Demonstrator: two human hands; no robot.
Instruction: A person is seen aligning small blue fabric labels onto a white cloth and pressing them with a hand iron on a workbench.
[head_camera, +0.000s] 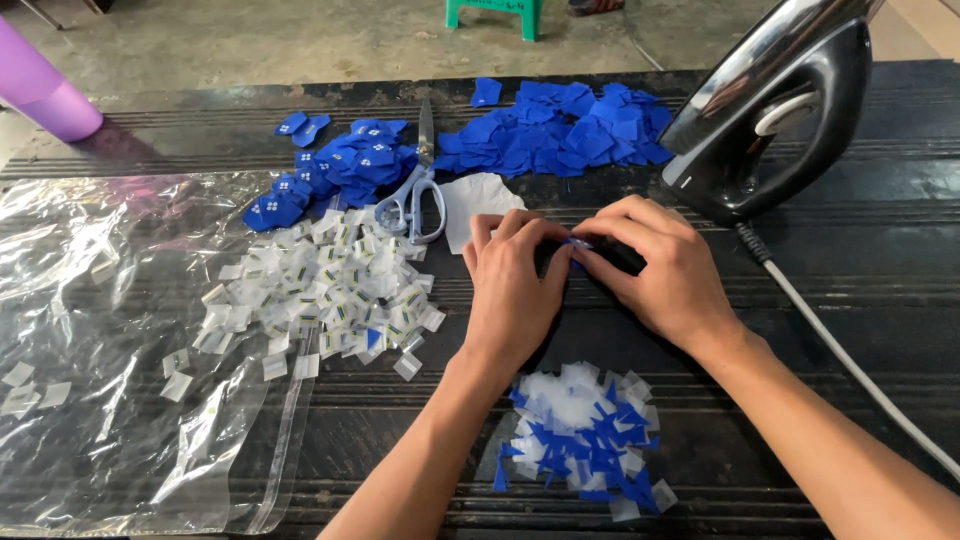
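Both hands meet at the centre of the head view: the left hand and the right hand have their fingertips drawn together, pinching a small blue piece between them. The piece sits right at the meeting fingertips, equally close to both hands, mostly hidden; its long axis cannot be told.

Below the hands, in the lower middle of the frame, lies a pile of blue and white pieces. Left of centre is a heap of small white labels on a clear plastic bag. Above that, blue patches with white marks, scissors pointing up-frame, and plain blue pieces. A black iron stands upper right, just beside the right hand, its cord running to the lower right.
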